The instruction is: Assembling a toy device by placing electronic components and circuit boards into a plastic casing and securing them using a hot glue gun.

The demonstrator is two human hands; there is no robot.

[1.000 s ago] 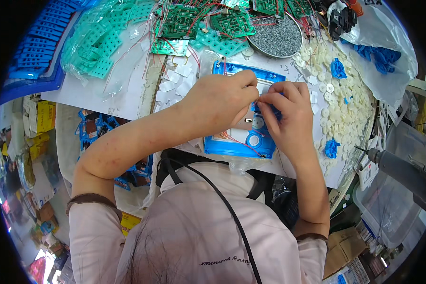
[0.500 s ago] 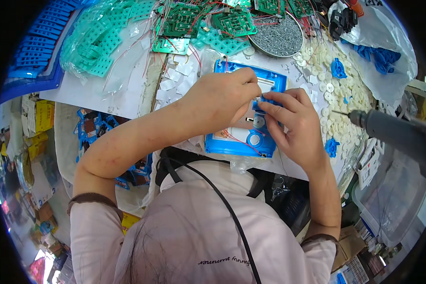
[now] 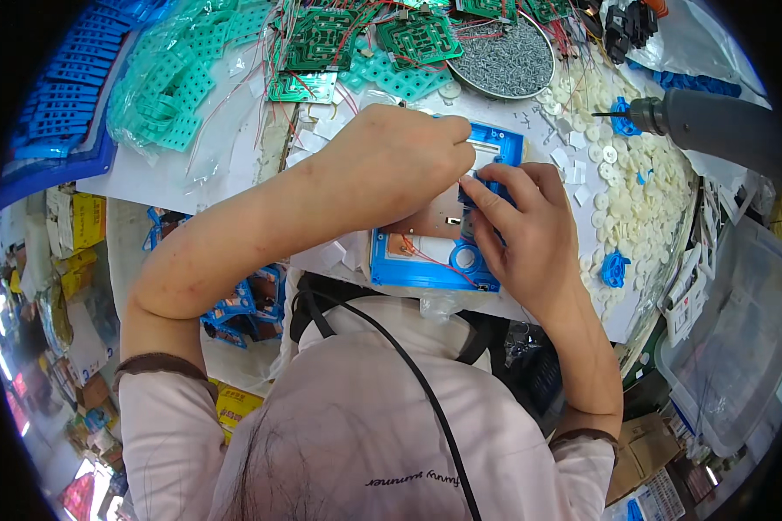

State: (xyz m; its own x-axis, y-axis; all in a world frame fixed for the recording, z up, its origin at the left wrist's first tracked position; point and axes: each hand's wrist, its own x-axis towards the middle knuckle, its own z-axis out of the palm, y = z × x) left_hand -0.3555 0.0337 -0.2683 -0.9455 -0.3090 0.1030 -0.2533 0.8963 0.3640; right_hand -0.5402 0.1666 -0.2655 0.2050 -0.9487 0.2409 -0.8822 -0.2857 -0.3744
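A blue plastic housing [image 3: 434,276] lies open on the table in front of me, with a brown circuit board [image 3: 434,217], red wires and a blue ring inside it. My left hand [image 3: 413,165] is closed over the housing's upper left, fingertips pinched; what they hold is hidden. From the right, my right hand [image 3: 530,230] reaches in with bent fingers gripping a small blue plastic part [image 3: 493,187] seated at the housing's right side. The fingertips of both hands almost meet there.
Green circuit boards [image 3: 321,39] with red wires and a round dish of screws [image 3: 504,61] stand at the back. White plastic discs [image 3: 639,191] cover the right side, below a grey electric screwdriver [image 3: 712,122]. Teal foam sheets [image 3: 178,87] and a blue tray [image 3: 61,161] sit far left.
My left hand has moved slightly left and covers more of the housing. My right hand stays at the blue part, its thumb drawn in. In the picture, the screwdriver appears higher.
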